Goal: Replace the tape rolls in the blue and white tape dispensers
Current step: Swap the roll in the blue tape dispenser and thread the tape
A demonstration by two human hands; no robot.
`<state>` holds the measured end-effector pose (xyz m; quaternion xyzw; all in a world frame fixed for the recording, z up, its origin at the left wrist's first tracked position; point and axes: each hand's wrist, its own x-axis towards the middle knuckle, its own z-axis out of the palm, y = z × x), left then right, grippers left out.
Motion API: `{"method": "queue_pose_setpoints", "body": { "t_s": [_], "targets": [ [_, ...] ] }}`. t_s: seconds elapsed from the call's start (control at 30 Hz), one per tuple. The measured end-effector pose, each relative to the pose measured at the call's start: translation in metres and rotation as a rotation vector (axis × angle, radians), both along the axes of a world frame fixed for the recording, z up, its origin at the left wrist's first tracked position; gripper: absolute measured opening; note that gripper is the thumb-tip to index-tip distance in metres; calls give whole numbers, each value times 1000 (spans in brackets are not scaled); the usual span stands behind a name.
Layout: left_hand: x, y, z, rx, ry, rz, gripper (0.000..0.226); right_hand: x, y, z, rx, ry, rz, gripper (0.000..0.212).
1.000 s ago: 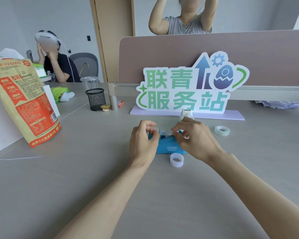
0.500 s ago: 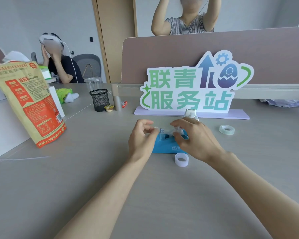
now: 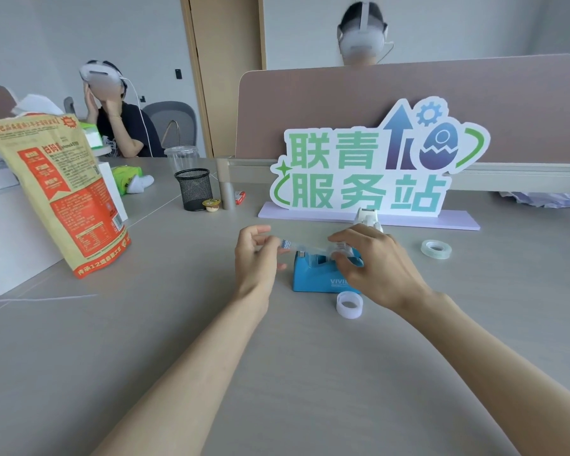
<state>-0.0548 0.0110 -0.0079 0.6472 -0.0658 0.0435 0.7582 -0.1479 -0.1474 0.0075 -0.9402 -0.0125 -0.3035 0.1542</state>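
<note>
The blue tape dispenser (image 3: 313,274) stands on the grey table, mid-frame. My right hand (image 3: 374,264) covers its right part and grips a clear tape roll (image 3: 341,250) there. A strip of tape (image 3: 305,246) runs left from the roll over the dispenser to my left hand (image 3: 255,255), which pinches the strip's end. The white tape dispenser (image 3: 367,217) is partly hidden just behind my right hand. An empty white core ring (image 3: 349,304) lies in front of the blue dispenser. A spare clear tape roll (image 3: 436,249) lies to the right.
A standing sign with green characters (image 3: 372,169) is close behind the dispensers. An orange snack bag (image 3: 58,195) stands at the left, a black mesh cup (image 3: 194,189) behind it. Two people with headsets sit beyond the table and the divider (image 3: 343,93).
My hands have drawn apart, the left one moving left and pulling the tape strip out longer over the blue dispenser. The view has shifted slightly.
</note>
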Motion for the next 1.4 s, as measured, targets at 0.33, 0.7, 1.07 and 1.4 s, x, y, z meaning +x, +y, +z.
{"method": "queue_pose_setpoints", "body": {
  "t_s": [0.33, 0.7, 1.07, 1.4],
  "targets": [
    [-4, 3, -10, 156, -149, 126, 27, 0, -2, -1, -3, -11, 8, 22],
    [-3, 3, -11, 230, -139, 143, 25, 2, -5, -3, -12, -25, 23, 20],
    [-5, 6, -17, 590, -328, 91, 28, 2, -8, -4, -17, -10, 35, 21],
    [-4, 6, -18, 737, -383, 78, 20, 2, -8, -4, -4, 7, 46, 22]
  ]
}}
